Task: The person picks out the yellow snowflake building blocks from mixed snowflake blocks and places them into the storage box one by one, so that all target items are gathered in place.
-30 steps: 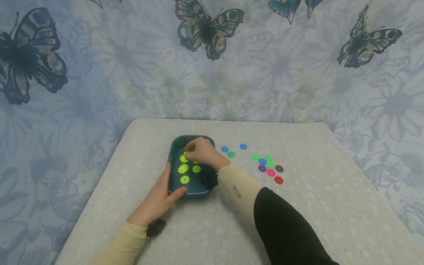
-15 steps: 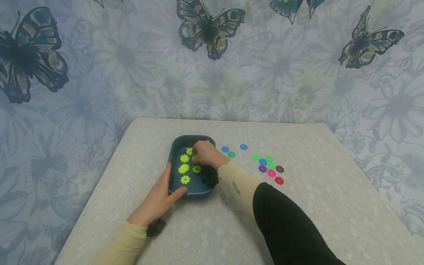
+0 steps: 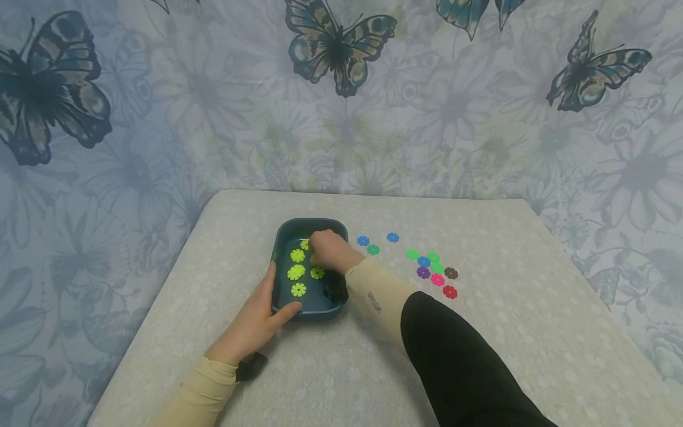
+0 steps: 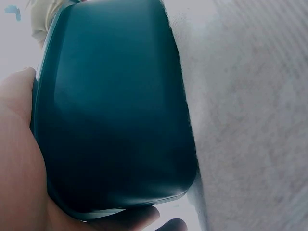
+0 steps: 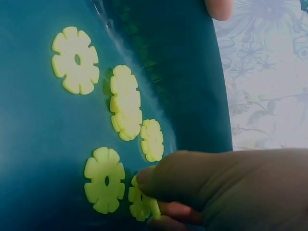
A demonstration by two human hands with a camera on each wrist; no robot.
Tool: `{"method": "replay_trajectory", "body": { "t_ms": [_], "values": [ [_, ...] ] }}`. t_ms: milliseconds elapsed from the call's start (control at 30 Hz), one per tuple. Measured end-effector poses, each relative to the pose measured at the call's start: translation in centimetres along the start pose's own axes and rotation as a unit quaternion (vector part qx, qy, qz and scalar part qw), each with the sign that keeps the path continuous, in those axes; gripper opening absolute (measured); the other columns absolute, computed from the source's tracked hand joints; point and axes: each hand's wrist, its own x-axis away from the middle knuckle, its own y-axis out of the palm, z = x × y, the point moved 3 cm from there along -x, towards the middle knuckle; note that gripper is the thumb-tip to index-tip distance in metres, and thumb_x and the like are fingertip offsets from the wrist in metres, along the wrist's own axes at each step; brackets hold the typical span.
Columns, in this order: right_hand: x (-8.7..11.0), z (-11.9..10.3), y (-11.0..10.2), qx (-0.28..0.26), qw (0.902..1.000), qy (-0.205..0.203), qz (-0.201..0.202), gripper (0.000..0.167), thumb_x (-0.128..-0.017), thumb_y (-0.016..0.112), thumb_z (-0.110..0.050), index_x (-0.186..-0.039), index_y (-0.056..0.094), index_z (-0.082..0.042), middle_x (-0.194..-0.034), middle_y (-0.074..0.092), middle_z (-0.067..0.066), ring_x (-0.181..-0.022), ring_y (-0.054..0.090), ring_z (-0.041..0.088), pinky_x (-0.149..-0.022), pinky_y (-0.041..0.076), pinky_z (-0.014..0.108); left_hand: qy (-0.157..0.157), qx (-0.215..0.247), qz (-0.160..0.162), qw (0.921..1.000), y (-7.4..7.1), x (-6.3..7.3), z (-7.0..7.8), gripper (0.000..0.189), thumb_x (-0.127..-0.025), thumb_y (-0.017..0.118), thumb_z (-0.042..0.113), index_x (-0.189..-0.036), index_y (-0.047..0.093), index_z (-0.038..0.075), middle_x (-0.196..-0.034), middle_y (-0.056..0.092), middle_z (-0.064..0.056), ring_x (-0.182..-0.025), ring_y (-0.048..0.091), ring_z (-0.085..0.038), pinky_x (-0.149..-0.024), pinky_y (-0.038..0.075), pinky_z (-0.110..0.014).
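Note:
A dark teal tray [image 3: 309, 315] stands on the table, with several yellow flower-shaped discs [image 3: 298, 289] lying in it, two of them overlapping. My left hand [image 3: 256, 320] holds the tray's near left corner, thumb at the front rim and fingers along the left side. The left wrist view shows the tray's outer wall [image 4: 110, 106] close up. My right hand [image 3: 333, 250] is inside the tray at its right side. Its thumb and fingers pinch a yellow disc [image 5: 155, 208], seen edge-on, right by another disc [image 5: 104, 180] on the tray floor.
Right of the tray, loose flower discs lie on the table: blue [image 3: 392, 237], green [image 3: 373, 249], purple [image 3: 423, 273], pink [image 3: 437, 279], brown [image 3: 450, 273] and red [image 3: 450, 292]. Behind the table [image 3: 480, 356] rises a wall [image 3: 453, 136] patterned with butterflies.
My right hand has moved from the tray's upper left discs rightward and slightly nearer, uncovering the discs on the left. The left hand and the tray have stayed put.

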Motion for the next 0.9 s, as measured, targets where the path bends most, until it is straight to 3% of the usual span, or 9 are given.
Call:
{"method": "replay_trajectory", "body": {
  "t_ms": [333,600,800,900],
  "values": [
    [-0.3,-0.1,0.7,0.014,0.9999,0.0,0.002,0.006,-0.09,0.074,-0.006,-0.093,0.075,-0.011,-0.081,0.069,0.0,-0.071,0.062,0.015,-0.066,0.055,0.026,-0.005,0.001,-0.002,1.0,0.0,0.1,0.0,0.109,-0.098,0.065,0.054,-0.165,-0.009,0.01,-0.172,0.002,-0.019,-0.158,0.012,-0.04,-0.124,0.022,-0.062],
    [-0.2,0.1,0.6,0.028,0.9996,-0.006,0.008,0.013,-0.092,0.071,-0.007,-0.104,0.076,-0.009,-0.095,0.071,0.003,-0.086,0.064,0.018,-0.081,0.056,0.03,0.009,0.005,-0.002,0.9999,0.2,-0.1,0.1,0.108,-0.099,0.065,0.052,-0.165,-0.007,0.007,-0.172,0.002,-0.019,-0.158,0.012,-0.039,-0.124,0.022,-0.062],
    [0.6,0.1,-1.2,-0.043,0.9958,-0.03,0.075,0.029,-0.097,0.064,-0.016,-0.122,0.073,-0.004,-0.12,0.072,0.009,-0.11,0.068,0.022,-0.097,0.057,0.036,0.003,0.006,-0.004,1.0,0.4,0.1,0.1,0.108,-0.099,0.065,0.053,-0.165,-0.009,0.008,-0.172,0.002,-0.019,-0.158,0.012,-0.04,-0.124,0.022,-0.062],
    [1.7,0.2,-3.2,-0.077,0.9884,-0.051,0.12,0.027,-0.1,0.062,-0.018,-0.12,0.075,-0.005,-0.119,0.072,0.01,-0.109,0.068,0.023,-0.095,0.057,0.038,-0.009,0.002,-0.002,1.0,0.4,0.2,0.0,0.109,-0.098,0.064,0.056,-0.165,-0.009,0.01,-0.173,0.002,-0.019,-0.158,0.011,-0.04,-0.124,0.021,-0.063]
  ]
}}
